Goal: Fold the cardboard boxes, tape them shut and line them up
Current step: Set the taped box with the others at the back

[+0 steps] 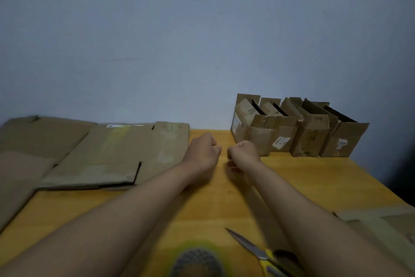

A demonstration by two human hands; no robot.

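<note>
Both my arms reach out over the wooden table (pixel 314 178). My left hand (pixel 203 152) and my right hand (pixel 243 153) hover side by side as curled fists, knuckles nearly touching, and nothing shows in either. A stack of flattened cardboard boxes (pixel 112 155) lies to the left, its right edge just beside my left hand. Several folded boxes (pixel 301 128) stand in a row against the wall at the back right, their top flaps open.
Yellow-handled scissors (pixel 258 252) lie near the front edge, partly under my right forearm. A roll of tape (pixel 197 258) sits blurred at the bottom centre. Another flat piece of cardboard (pixel 386 227) lies at the right edge. A blue-grey wall (pixel 202 40) bounds the table.
</note>
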